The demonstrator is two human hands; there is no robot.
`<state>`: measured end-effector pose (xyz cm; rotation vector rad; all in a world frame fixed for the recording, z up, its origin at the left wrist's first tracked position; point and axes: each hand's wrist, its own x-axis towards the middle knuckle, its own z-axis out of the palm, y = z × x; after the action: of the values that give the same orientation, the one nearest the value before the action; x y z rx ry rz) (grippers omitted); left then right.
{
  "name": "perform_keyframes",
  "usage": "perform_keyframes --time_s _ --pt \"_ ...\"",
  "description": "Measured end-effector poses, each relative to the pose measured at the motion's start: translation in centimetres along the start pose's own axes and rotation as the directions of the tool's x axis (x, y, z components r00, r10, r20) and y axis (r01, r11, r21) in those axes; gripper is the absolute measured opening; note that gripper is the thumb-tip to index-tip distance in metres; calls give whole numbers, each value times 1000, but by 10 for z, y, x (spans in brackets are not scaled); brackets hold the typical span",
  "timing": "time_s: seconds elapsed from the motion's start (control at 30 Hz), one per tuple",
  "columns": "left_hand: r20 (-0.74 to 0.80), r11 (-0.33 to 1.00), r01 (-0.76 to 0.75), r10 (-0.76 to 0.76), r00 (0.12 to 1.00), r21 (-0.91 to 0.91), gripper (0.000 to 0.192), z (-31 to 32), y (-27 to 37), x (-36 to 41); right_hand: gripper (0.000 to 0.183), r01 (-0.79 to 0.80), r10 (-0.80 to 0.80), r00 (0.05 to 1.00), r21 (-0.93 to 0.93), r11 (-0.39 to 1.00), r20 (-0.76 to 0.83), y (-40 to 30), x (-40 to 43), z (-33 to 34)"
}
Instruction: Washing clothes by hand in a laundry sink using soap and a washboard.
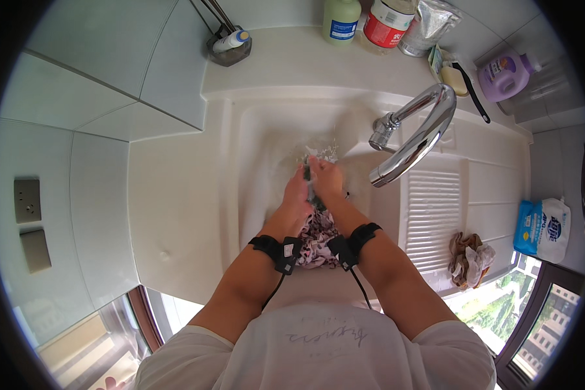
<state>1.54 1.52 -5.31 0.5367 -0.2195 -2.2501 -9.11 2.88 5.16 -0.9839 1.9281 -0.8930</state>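
Note:
My left hand (pixel 297 192) and my right hand (pixel 326 178) are close together over the basin of a white laundry sink (pixel 258 126). Both grip a wet, dark greenish cloth (pixel 316 201), part of which shows between them. Suds and splashing water (pixel 324 152) lie just beyond my fingertips. A crumpled pink-and-black patterned fabric (pixel 318 239) is bunched below my wrists, between my forearms. Whether it is one piece with the dark cloth, I cannot tell. My fingers partly hide what they hold.
A chrome faucet (pixel 421 139) arches in from the right, its spout near my right hand. Beside the basin is a ribbed washboard (pixel 431 219) with a crumpled brown cloth (pixel 465 261). Bottles, including a green one (pixel 341 24), soap (pixel 453 80) and a black-handled brush (pixel 473 95) line the back ledge.

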Motion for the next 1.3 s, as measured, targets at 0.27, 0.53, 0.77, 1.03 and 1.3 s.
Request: perform_keyframes --time_s 0.27,0.53,0.77,1.03,1.3 --pt "-448 988 -73 126 885 133 33 113 10 14 44 33 -29 998 67 997 -60 63 68 -32" --pt "-538 812 229 121 834 537 63 43 -4 2 47 -20 25 1000 -371 929 10 164 -16 -58" --pt "-188 -430 61 -258 948 901 35 17 -60 -41 41 279 347 733 -723 632 585 170 4 -82" --pt "-142 -236 3 -572 808 972 37 -14 -95 -75 44 170 -188 982 -362 916 -15 128 55 -14" --pt "-573 367 441 489 658 819 57 -39 -25 -21 45 -79 150 982 -465 882 116 180 28 -65"
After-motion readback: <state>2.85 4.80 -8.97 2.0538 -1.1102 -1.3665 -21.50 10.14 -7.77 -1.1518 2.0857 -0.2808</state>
